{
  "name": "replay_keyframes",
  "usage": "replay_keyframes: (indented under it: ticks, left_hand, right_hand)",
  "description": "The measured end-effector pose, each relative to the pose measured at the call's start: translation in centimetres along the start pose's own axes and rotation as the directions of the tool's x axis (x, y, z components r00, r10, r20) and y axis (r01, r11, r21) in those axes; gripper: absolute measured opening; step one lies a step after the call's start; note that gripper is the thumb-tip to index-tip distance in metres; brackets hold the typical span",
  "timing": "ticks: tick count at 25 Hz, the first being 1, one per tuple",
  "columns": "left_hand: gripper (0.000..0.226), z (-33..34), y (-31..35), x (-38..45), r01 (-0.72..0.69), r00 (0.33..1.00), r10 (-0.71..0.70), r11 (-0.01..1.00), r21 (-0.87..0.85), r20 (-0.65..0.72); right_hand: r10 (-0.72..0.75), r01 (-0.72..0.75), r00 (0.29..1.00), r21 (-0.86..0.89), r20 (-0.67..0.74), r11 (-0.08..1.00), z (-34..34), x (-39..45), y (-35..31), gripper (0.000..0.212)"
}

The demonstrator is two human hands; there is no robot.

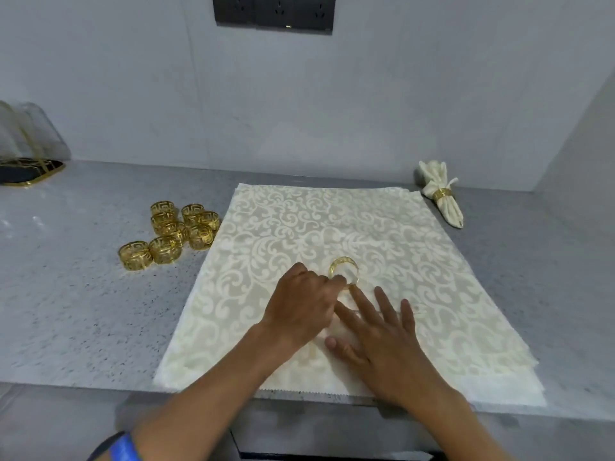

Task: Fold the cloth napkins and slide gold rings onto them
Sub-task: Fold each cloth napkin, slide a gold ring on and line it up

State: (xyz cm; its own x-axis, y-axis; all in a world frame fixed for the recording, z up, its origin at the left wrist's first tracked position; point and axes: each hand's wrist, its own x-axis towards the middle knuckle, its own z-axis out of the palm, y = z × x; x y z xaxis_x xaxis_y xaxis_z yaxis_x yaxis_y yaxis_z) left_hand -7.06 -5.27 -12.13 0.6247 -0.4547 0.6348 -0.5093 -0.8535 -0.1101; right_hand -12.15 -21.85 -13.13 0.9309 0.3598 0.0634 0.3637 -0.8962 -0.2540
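Observation:
A stack of cream damask napkins (366, 234) lies flat on the grey counter in front of me. One gold ring (344, 272) stands on the middle of the top napkin. My left hand (301, 306) holds the ring's near edge with its fingertips. Just to the right, my right hand (382, 337) rests flat on the cloth with fingers spread and straight, pointing toward the ring. Several more gold rings (173, 232) sit in a cluster left of the napkins. A folded napkin with a gold ring on it (441, 194) lies at the back right.
A dark tray with a gold rim (30, 173) and clear glassware stands at the far left. The wall with a black socket panel (274, 11) closes the back. The counter's front edge (100, 390) runs just below the napkins.

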Motion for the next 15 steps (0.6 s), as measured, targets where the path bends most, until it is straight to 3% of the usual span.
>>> replay_keyframes:
  ticks: [2,3,6,9,10,13,15]
  left_hand:
    - [0.014,0.6,-0.4,-0.8,0.035,0.999,-0.033,0.999,-0.028,0.04]
    - [0.012,0.8,-0.5,-1.0,0.036,0.998,-0.035,0.999,-0.032,0.042]
    - [0.013,0.7,-0.4,-0.9,0.024,0.999,-0.023,0.999,-0.039,0.039]
    - [0.008,0.5,-0.4,-1.2,0.02,1.0,-0.021,0.997,-0.077,-0.003]
    - [0.016,0.2,-0.2,-1.4,0.05,0.999,-0.048,0.99,-0.131,0.018]
    - [0.041,-0.7,-0.1,-1.6,0.147,0.982,-0.111,0.957,-0.248,0.153]
    - [0.03,-0.8,-0.1,-1.0,0.107,0.972,-0.056,0.97,-0.216,0.227]
  right_hand:
    - [0.139,-0.053,0.955,0.31,-0.263,0.949,-0.7,0.5,0.1,0.034]
    - [0.19,-0.048,0.927,0.398,-0.325,0.916,-1.3,1.3,0.3,0.033]
    - [0.031,0.034,0.976,0.292,-0.214,0.956,-2.6,3.7,1.1,0.057]
    - [-0.055,0.12,0.967,0.254,-0.25,0.96,-2.9,5.4,1.9,0.05]
    - [-0.069,0.139,0.954,0.223,-0.292,0.965,-3.1,5.6,2.0,0.046]
    - [-0.002,0.098,0.908,0.206,-0.419,0.974,-4.6,5.2,2.9,0.043]
    - [0.104,-0.011,0.89,0.208,-0.445,0.978,-6.1,4.1,5.5,0.046]
